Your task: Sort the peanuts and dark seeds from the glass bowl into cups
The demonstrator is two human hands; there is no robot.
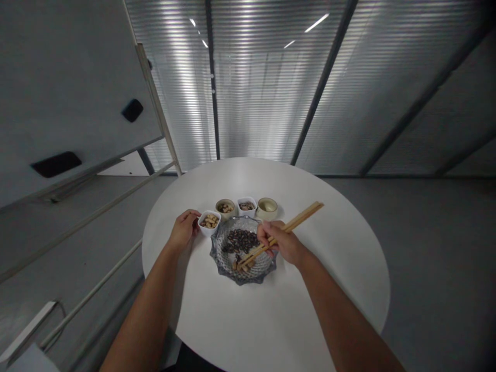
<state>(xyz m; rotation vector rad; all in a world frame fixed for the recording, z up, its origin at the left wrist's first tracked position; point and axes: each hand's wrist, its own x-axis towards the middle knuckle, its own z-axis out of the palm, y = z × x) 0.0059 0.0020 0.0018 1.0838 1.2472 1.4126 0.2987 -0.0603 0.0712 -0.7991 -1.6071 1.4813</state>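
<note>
My right hand point(282, 241) is closed around a pair of wooden chopsticks point(304, 216). Their tips reach down into a scalloped glass bowl point(225, 270) and touch a few peanuts point(248, 266) at its near side. Dark beans or seeds point(241, 241) lie heaped in the middle and far part of that bowl. At the left, my left hand point(185, 230) has its curled fingers against the side of a small white square bowl point(210, 231), gripping its edge. That small bowl holds peanuts point(210, 221). Part of the left fingers is hidden.
Behind the glass bowl stand a beige cup with nuts point(225, 207), a white square bowl with dark seeds point(247, 206) and a beige cup point(267, 207). All rest on a round white table point(310, 289). A whiteboard on a frame point(77, 77) stands at the left; blinds point(256, 103) hang behind.
</note>
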